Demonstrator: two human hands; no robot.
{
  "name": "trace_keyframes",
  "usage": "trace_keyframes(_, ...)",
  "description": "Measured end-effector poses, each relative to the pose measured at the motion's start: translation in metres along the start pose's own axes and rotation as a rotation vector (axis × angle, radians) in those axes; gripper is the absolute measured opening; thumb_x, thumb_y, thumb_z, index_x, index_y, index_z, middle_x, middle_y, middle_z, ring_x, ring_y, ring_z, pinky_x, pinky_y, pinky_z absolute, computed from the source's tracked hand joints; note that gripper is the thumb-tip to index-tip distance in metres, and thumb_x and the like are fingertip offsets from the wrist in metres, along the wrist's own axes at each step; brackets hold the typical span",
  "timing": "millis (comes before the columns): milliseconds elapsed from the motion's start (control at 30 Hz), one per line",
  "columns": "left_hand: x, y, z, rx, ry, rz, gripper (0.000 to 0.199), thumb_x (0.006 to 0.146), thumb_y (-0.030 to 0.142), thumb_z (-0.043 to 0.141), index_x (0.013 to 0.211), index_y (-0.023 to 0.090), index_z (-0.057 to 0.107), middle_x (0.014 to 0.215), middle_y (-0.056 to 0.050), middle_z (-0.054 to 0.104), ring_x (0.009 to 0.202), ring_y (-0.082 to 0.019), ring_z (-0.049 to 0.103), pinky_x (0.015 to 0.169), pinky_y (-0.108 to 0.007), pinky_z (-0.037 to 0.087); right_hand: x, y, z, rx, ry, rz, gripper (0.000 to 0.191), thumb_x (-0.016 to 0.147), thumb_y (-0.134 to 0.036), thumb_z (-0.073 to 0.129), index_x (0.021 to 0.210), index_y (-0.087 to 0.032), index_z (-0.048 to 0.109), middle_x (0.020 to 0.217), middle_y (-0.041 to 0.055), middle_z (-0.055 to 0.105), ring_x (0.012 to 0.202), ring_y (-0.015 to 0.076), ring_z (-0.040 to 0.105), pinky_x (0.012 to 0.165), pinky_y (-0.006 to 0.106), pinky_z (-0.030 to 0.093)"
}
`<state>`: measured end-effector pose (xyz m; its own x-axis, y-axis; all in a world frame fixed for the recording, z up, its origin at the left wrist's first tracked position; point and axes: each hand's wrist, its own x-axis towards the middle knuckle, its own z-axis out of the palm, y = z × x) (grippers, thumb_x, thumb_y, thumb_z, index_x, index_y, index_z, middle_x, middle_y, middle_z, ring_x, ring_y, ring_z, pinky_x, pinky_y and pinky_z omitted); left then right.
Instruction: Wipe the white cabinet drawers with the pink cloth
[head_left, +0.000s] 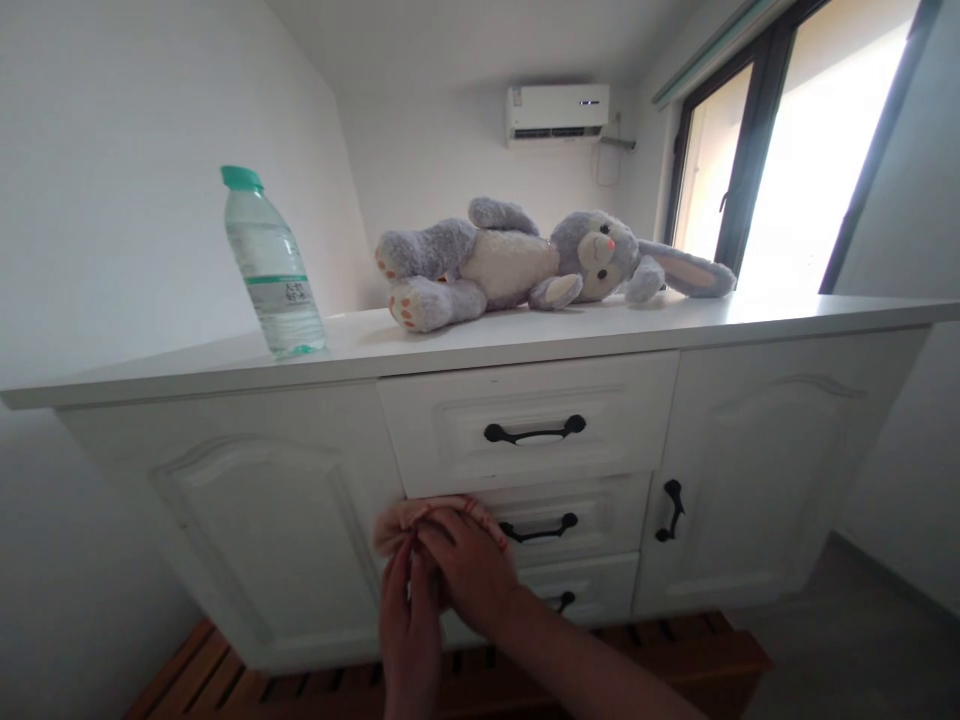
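Observation:
My two hands meet low in front of a white cabinet (270, 500), just left of its middle drawer (600, 505). A small pinkish cloth (401, 517) is bunched between them and lies against the cabinet front. My right hand (469, 570) covers the cloth from the right, fingers curled over it. Coming up from below, my left hand (409, 625) pinches the cloth's lower edge with its fingertips. Most of the cloth is hidden under my fingers.
On the cabinet top stand a water bottle (271, 265) with a green cap at the left and a grey plush rabbit (525, 262) lying on its side. Three drawers with black handles (534, 431) sit between two doors. A wooden slatted platform (675, 650) is underneath; a window at right.

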<state>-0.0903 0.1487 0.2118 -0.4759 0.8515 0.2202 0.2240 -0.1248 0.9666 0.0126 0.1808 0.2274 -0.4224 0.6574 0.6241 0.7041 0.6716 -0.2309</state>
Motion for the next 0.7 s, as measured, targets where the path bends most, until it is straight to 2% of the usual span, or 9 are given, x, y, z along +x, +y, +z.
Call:
trace_keyframes(100,-0.002,0.010,0.014,0.118,-0.037,0.049,0.067,0.091,0.054,0.041,0.138,0.008,0.053,0.148,-0.026,0.055,0.140,-0.038,0.049,0.120,-0.058,0.036,-0.004,0.008,-0.032,-0.148,-0.019,0.037,0.029,0.099,-0.021,0.052,0.127,-0.018,0.058,0.130,0.0098,0.064,0.109,0.0250,0.064,0.094,0.041,0.054)
trace_keyframes(167,-0.006,0.006,0.029,0.193,-0.138,0.057,0.062,0.092,0.051,0.041,0.133,0.008,0.058,0.143,-0.027,0.059,0.135,-0.038,0.054,0.117,-0.058,0.040,-0.016,0.021,-0.037,-0.234,-0.063,0.031,0.023,0.096,-0.014,0.053,0.118,-0.013,0.061,0.118,0.0118,0.068,0.103,0.0265,0.065,0.091,0.043,0.055)
trace_keyframes(267,-0.013,0.006,0.054,0.268,-0.266,0.120,0.055,0.093,0.040,0.041,0.128,0.005,0.063,0.142,-0.029,0.058,0.133,-0.039,0.057,0.114,-0.057,0.044,-0.037,0.046,-0.039,-0.228,-0.053,0.039,0.020,0.095,-0.017,0.058,0.114,-0.014,0.063,0.116,0.0097,0.071,0.106,0.0271,0.064,0.095,0.045,0.052)
trace_keyframes(333,-0.020,0.018,0.072,0.324,-0.299,0.207,0.054,0.092,0.033,0.041,0.130,0.000,0.062,0.149,-0.032,0.049,0.141,-0.039,0.050,0.118,-0.056,0.041,-0.050,0.063,-0.047,-0.186,-0.012,0.053,0.020,0.094,-0.020,0.063,0.113,-0.017,0.065,0.114,0.0067,0.073,0.107,0.0270,0.064,0.098,0.046,0.050)
trace_keyframes(400,-0.028,0.036,0.094,0.360,-0.361,0.269,0.053,0.092,0.029,0.041,0.130,-0.001,0.062,0.150,-0.032,0.047,0.142,-0.037,0.049,0.121,-0.053,0.039,-0.064,0.079,-0.064,-0.162,0.030,0.114,0.019,0.091,-0.019,0.066,0.110,-0.018,0.067,0.109,0.0057,0.074,0.105,0.0268,0.064,0.098,0.046,0.049)
trace_keyframes(500,-0.046,0.061,0.131,0.332,-0.517,0.297,0.051,0.094,0.026,0.038,0.128,0.000,0.064,0.141,-0.031,0.057,0.136,-0.033,0.056,0.122,-0.050,0.038,-0.087,0.103,-0.096,-0.164,0.090,0.230,0.015,0.090,-0.014,0.066,0.104,-0.017,0.069,0.105,0.0075,0.073,0.101,0.0267,0.064,0.096,0.044,0.049)
trace_keyframes(567,-0.061,0.070,0.154,0.276,-0.611,0.322,0.049,0.094,0.024,0.037,0.127,0.001,0.065,0.141,-0.030,0.059,0.139,-0.032,0.054,0.123,-0.050,0.036,-0.104,0.119,-0.112,-0.195,0.141,0.261,0.019,0.089,-0.010,0.064,0.107,-0.016,0.069,0.105,0.0089,0.072,0.102,0.0275,0.063,0.096,0.045,0.049)
trace_keyframes(633,-0.074,0.072,0.171,0.218,-0.678,0.337,0.049,0.094,0.023,0.037,0.129,0.002,0.064,0.145,-0.029,0.057,0.143,-0.032,0.050,0.125,-0.050,0.034,-0.121,0.133,-0.120,-0.227,0.193,0.242,0.025,0.090,-0.008,0.061,0.114,-0.015,0.066,0.109,0.0101,0.071,0.105,0.0281,0.063,0.099,0.046,0.049)
trace_keyframes(700,-0.084,0.067,0.180,0.178,-0.704,0.335,0.050,0.094,0.024,0.038,0.134,0.005,0.061,0.148,-0.026,0.056,0.144,-0.031,0.048,0.126,-0.049,0.032,-0.137,0.144,-0.116,-0.246,0.234,0.220,0.030,0.091,-0.008,0.057,0.120,-0.015,0.063,0.113,0.0114,0.071,0.109,0.0278,0.063,0.101,0.047,0.049)
